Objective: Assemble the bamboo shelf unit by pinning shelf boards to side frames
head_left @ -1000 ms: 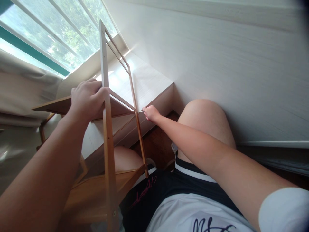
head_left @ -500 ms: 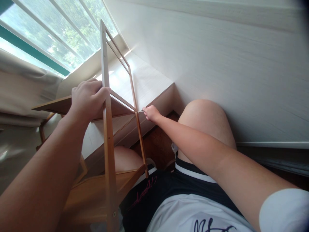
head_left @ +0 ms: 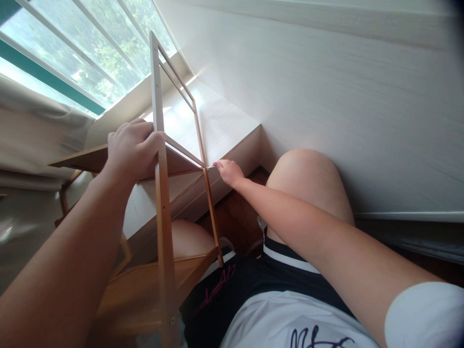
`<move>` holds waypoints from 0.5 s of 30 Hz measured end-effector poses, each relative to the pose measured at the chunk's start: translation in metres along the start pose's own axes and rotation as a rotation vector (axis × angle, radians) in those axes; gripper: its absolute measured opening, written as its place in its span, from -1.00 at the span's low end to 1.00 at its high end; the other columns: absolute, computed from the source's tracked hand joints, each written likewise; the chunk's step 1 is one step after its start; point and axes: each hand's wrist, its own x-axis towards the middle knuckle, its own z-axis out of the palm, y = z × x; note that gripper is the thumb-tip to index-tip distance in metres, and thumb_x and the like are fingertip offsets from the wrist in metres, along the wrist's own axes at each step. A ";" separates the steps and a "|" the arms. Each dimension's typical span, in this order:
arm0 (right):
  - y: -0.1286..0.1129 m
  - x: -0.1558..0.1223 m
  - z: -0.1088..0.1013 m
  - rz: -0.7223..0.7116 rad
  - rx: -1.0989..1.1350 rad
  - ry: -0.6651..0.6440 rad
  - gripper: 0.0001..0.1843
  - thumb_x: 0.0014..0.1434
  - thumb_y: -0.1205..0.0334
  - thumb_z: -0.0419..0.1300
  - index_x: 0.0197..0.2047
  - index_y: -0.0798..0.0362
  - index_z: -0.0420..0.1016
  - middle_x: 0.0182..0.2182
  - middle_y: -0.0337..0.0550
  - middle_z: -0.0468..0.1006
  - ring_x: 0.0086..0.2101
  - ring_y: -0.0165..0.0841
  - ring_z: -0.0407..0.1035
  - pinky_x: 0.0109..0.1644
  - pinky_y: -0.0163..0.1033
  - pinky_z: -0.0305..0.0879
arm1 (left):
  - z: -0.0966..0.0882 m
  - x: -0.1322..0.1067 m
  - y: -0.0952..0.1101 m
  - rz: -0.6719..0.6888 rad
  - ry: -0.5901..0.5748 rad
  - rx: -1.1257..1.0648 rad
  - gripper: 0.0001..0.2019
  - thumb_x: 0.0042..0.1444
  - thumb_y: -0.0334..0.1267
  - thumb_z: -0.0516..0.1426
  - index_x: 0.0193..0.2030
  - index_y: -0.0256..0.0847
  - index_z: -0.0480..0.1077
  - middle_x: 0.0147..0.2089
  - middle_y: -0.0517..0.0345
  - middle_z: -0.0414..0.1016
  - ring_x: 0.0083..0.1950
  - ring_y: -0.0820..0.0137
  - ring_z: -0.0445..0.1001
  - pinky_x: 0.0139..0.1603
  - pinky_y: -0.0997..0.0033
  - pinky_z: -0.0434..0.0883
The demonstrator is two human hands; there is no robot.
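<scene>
A light wooden shelf rack stands between my knees, its near upright running from the window down to the bottom edge. My left hand is closed around that upright where the upper shelf board meets it. My right hand reaches to the far upright at the same shelf height and pinches a thin metal tool, its tip against the joint. The lower shelf board lies over my lap.
A white wall panel runs along the right. A white window ledge and a window with a curtain are ahead and to the left. Dark wooden floor shows between my bare knees.
My right hand and forearm have shifted slightly at the far upright; the left hand and the rack stay where they were.
</scene>
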 end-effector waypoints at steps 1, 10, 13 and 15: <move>0.001 0.000 0.001 -0.006 -0.023 0.004 -0.43 0.35 -0.17 -0.18 -0.23 0.03 0.50 -0.31 -0.05 0.60 -0.35 -0.29 0.38 -0.37 -0.28 -0.02 | 0.000 0.000 0.000 -0.003 -0.002 0.000 -0.69 0.13 -0.16 -0.02 -0.58 -0.21 0.05 -0.46 0.24 0.10 -0.40 0.44 0.08 -0.38 0.33 -0.03; -0.003 -0.003 -0.003 -0.025 -0.142 0.044 -0.33 0.33 -0.26 -0.29 -0.15 -0.03 0.51 -0.29 -0.07 0.60 -0.34 -0.27 0.40 -0.38 -0.28 -0.04 | 0.000 -0.001 0.003 -0.014 0.003 -0.017 -0.70 0.11 -0.17 -0.03 -0.59 -0.21 0.04 -0.49 0.24 0.09 -0.42 0.44 0.07 -0.39 0.34 -0.04; -0.004 -0.005 -0.005 -0.030 -0.167 0.054 -0.30 0.32 -0.28 -0.31 -0.11 -0.05 0.51 -0.27 -0.06 0.60 -0.32 -0.26 0.41 -0.36 -0.28 -0.02 | 0.000 -0.001 0.003 -0.011 0.006 -0.020 -0.70 0.10 -0.17 -0.02 -0.59 -0.21 0.05 -0.49 0.24 0.10 -0.42 0.44 0.07 -0.39 0.34 -0.04; -0.004 -0.006 -0.006 -0.045 -0.172 0.061 -0.31 0.32 -0.27 -0.31 -0.13 -0.04 0.52 -0.28 -0.05 0.60 -0.33 -0.25 0.42 -0.36 -0.28 -0.02 | 0.000 -0.001 0.003 -0.012 0.006 -0.019 -0.71 0.10 -0.17 -0.02 -0.59 -0.20 0.05 -0.49 0.24 0.10 -0.42 0.43 0.07 -0.39 0.34 -0.04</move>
